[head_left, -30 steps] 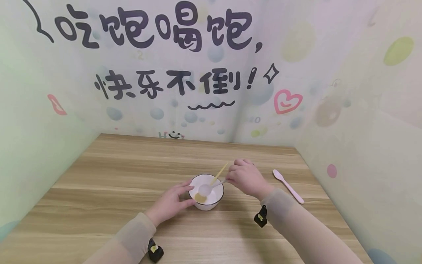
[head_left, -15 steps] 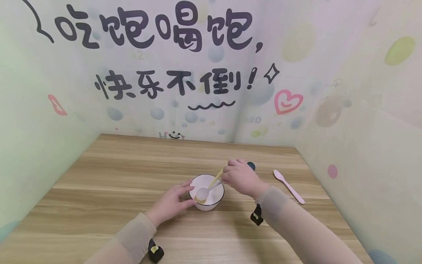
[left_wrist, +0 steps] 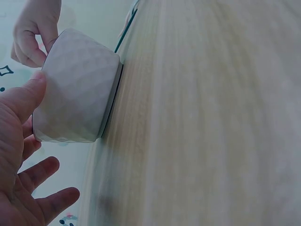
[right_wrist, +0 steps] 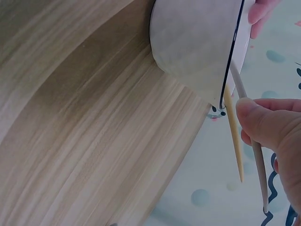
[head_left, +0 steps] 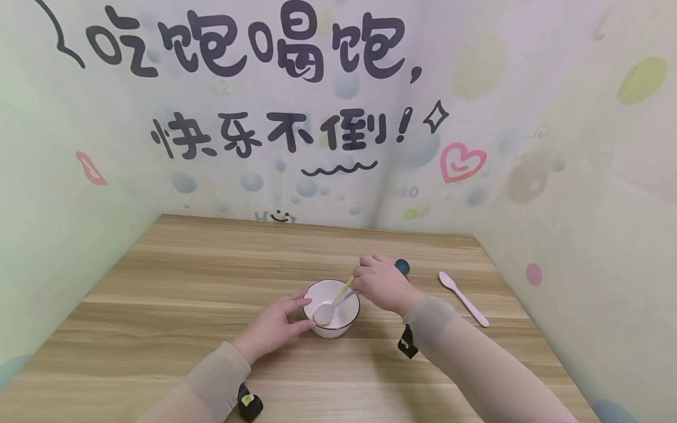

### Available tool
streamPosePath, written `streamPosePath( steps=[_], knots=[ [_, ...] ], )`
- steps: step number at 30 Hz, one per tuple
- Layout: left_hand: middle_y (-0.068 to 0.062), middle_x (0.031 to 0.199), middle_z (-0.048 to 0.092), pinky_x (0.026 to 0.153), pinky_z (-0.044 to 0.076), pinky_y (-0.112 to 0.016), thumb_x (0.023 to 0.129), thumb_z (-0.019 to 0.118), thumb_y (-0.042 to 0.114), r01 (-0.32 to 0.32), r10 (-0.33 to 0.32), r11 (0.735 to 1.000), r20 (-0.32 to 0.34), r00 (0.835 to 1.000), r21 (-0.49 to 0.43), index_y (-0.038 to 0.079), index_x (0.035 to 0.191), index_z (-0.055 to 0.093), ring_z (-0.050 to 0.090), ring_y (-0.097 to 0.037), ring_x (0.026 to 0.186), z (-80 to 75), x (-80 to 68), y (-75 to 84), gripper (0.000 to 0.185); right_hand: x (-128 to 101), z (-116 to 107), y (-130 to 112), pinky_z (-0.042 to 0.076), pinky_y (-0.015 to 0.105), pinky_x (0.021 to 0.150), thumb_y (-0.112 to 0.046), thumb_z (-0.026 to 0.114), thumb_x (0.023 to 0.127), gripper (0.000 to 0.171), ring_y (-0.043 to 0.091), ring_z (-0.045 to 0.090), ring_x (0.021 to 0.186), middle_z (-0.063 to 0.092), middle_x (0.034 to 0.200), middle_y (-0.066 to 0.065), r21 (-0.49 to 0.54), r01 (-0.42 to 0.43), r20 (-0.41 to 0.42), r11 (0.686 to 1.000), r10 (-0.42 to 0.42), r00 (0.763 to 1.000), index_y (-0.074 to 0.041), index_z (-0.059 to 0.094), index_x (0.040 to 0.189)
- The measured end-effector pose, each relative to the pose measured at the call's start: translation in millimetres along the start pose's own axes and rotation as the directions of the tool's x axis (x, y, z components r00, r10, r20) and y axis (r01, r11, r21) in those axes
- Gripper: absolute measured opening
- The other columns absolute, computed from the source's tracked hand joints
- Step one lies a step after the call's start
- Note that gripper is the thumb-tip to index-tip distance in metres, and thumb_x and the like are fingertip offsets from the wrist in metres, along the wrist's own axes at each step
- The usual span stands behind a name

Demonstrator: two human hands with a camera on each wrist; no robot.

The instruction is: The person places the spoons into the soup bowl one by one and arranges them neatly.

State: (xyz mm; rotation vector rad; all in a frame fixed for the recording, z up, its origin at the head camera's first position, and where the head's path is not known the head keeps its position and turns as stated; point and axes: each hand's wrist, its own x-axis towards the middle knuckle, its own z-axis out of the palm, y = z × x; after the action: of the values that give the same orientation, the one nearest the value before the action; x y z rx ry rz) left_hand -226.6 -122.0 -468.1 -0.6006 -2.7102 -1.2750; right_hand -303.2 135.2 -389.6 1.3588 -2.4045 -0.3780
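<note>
A white bowl (head_left: 345,316) with a dark rim stands on the table, its faceted outside (left_wrist: 80,89) filling much of the left wrist view. My left hand (head_left: 275,323) holds it at the left, thumb and forefinger at the rim, other fingers spread. My right hand (head_left: 382,282) pinches the handle of a white spoon (head_left: 324,314), whose head is down inside the bowl. Under that head shows the edge of a yellow spoon; its handle (right_wrist: 235,141) leans out over the rim, apart from my right fingers in the right wrist view.
Behind my right hand lies a dark teal round-headed thing (head_left: 402,267), partly hidden. Farther right a pale pink spoon (head_left: 463,299) rests on the wooden table (head_left: 211,264). Printed cloth walls (head_left: 317,194) close off the back and sides.
My right hand has moved left and slightly down, bringing the white spoon's head over the yellow spoon's head. The teal thing has come into view behind it. My left hand has stayed put.
</note>
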Motion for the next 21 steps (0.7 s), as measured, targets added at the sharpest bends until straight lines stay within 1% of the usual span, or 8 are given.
streamPosePath(
  steps=[6, 13, 21],
  knots=[
    [-0.007, 0.148, 0.044, 0.109, 0.033, -0.050, 0.084, 0.075, 0.030, 0.018, -0.018, 1.000, 0.011, 1.000, -0.013, 0.003, 0.127, 0.062, 0.039, -0.031, 0.135, 0.4, -0.2, -1.3, 0.053, 4.1, 2.7, -2.1, 0.035, 0.029, 0.070, -0.035, 0.071, 0.082, 0.006, 0.015, 0.040, 0.076, 0.055, 0.076, -0.013, -0.040, 0.008, -0.004, 0.999, -0.009, 1.000, -0.030, 0.073, 0.082],
    [-0.007, 0.147, 0.045, 0.109, 0.033, -0.051, 0.084, 0.075, 0.031, 0.019, -0.019, 1.000, 0.009, 1.000, -0.014, 0.003, 0.127, 0.062, 0.040, -0.031, 0.135, 0.4, -0.3, -0.6, 0.053, 8.5, 2.9, -5.7, 0.034, 0.029, 0.069, -0.032, 0.069, 0.082, 0.005, 0.015, 0.040, 0.076, 0.054, 0.075, -0.012, -0.027, 0.005, 0.026, 1.000, -0.004, 1.000, -0.029, 0.073, 0.082],
    [-0.011, 0.146, 0.045, 0.108, 0.034, -0.051, 0.085, 0.074, 0.031, -0.017, 0.017, 1.000, -0.001, 1.000, -0.005, 0.001, 0.126, 0.061, 0.041, -0.034, 0.133, 0.9, 0.0, -1.9, 0.053, 10.9, 4.6, -6.4, 0.034, 0.028, 0.069, -0.031, 0.069, 0.084, 0.005, 0.014, 0.040, 0.077, 0.054, 0.075, -0.012, -0.056, 0.004, 0.039, 0.998, -0.002, 0.999, -0.030, 0.073, 0.081]
  ],
)
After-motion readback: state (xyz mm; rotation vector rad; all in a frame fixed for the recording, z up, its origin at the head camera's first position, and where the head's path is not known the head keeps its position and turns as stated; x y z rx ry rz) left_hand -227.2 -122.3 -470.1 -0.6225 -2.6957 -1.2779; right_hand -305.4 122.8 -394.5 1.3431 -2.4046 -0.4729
